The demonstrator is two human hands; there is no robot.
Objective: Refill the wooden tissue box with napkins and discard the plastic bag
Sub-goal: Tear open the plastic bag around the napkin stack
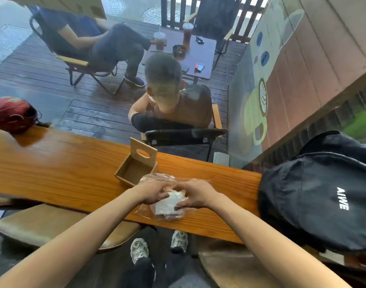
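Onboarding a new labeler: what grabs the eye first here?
Both hands, left hand and right hand, grip a clear plastic bag of white napkins at centre counter. Just behind stands the open, empty wooden tissue box; a black backpack fills the right.

viewpoint: one wide-angle camera on the person's head, above and just behind the hands
facing: forward and steeply down, over both forearms to the counter (53, 173)
nearness: left hand (152, 193) and right hand (195, 195) sit close, mid-frame
beyond the hands: a window onto a deck
below the hands: the person's own shoes
shared views: only this one
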